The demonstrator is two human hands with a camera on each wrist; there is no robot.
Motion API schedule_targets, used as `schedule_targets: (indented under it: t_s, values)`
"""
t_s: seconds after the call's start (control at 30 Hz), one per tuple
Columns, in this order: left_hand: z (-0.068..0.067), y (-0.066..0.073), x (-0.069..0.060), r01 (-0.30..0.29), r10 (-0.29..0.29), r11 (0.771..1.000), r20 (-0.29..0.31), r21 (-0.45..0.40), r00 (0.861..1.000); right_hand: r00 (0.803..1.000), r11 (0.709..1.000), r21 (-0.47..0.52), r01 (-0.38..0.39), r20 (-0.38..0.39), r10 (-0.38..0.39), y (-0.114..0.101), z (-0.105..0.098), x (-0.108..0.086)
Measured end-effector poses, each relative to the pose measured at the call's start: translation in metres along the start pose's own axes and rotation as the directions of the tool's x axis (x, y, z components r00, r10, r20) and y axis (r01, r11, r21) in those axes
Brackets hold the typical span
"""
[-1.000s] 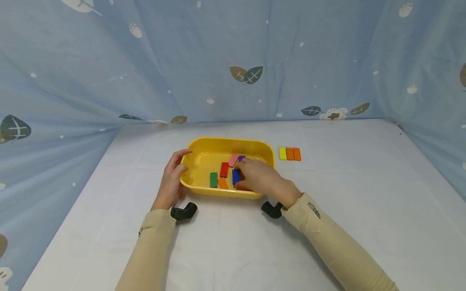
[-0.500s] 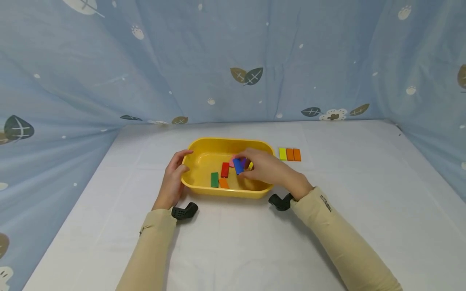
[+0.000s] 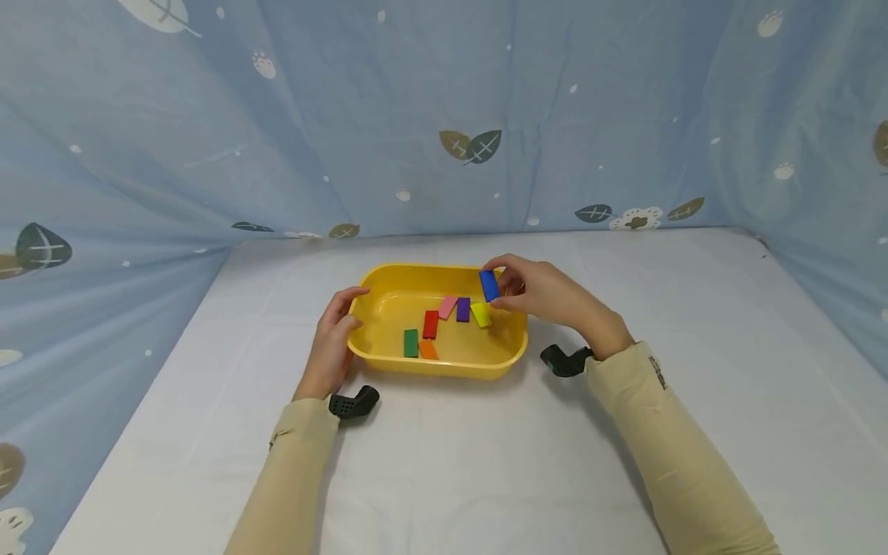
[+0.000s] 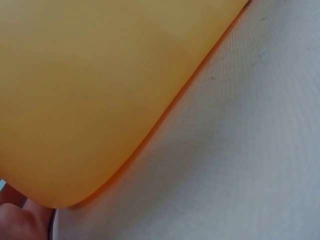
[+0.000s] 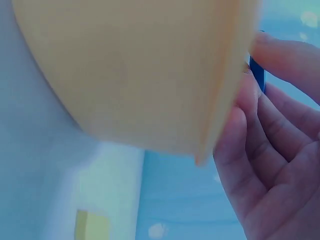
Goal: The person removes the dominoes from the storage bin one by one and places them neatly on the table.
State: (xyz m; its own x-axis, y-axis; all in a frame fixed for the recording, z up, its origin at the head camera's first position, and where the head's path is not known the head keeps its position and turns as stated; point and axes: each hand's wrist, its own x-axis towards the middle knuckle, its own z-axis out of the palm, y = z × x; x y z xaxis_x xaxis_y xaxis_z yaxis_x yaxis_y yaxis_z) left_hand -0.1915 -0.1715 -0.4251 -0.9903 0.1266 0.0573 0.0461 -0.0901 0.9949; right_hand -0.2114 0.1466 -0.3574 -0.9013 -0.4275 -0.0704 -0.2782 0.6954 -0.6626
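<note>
Right hand (image 3: 541, 291): thumb and fingertips pinch the blue block (image 3: 489, 285) at its two ends, the other fingers curled behind; block held tilted over the end of the yellow tray (image 3: 423, 368) nearest that hand. Below and left of the right hand, inside the tray: yellow block (image 3: 480, 314) nearest, then purple block (image 3: 463, 310), pink block (image 3: 447, 307) and red block (image 3: 431, 324); orange block (image 3: 428, 350) and green block (image 3: 411, 343) farthest. Left hand (image 3: 329, 343): partly closed, gripping the tray's opposite end, fingers and thumb at the rim; worktop (image 3: 444, 462) beneath.
</note>
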Motion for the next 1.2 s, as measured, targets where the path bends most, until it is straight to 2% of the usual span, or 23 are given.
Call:
schedule_targets:
  t_s: [0.13, 0.23, 0.4, 0.6, 0.73, 0.97, 1.2]
  values:
    - [-0.003, -0.007, 0.004, -0.009, 0.009, 1.0, -0.003, 0.003, 1.0, 0.999, 0.999, 0.026, -0.025, -0.044, 0.026, 0.009, -0.011, -0.006]
    - [-0.004, -0.007, 0.005, -0.015, 0.015, 1.0, -0.013, 0.021, 1.0, 0.995, 0.997, 0.055, -0.053, -0.077, 0.057, 0.018, -0.018, -0.012]
    - [0.001, 0.001, 0.001, -0.01, 0.01, 1.0, -0.004, 0.03, 1.0, 0.985, 0.993, 0.04, -0.114, -0.124, 0.118, 0.038, -0.028, -0.026]
    - [0.004, 0.008, -0.002, -0.003, 0.003, 0.999, 0.009, 0.038, 1.0, 0.98, 0.993, 0.023, -0.114, -0.162, 0.116, 0.057, -0.036, -0.035]
    - [0.001, 0.005, 0.0, -0.001, 0.0, 1.0, 0.006, 0.019, 1.0, 0.979, 0.993, 0.043, -0.112, -0.168, 0.118, 0.066, -0.037, -0.035]
    - [-0.004, -0.009, 0.007, -0.007, 0.007, 1.0, 0.002, 0.007, 1.0, 0.971, 0.983, 0.083, -0.165, -0.158, 0.177, 0.085, -0.039, -0.034]
    - [-0.006, -0.009, 0.006, -0.01, 0.01, 1.0, 0.002, 0.005, 1.0, 0.971, 0.978, 0.094, -0.189, -0.13, 0.2, 0.096, -0.044, -0.035]
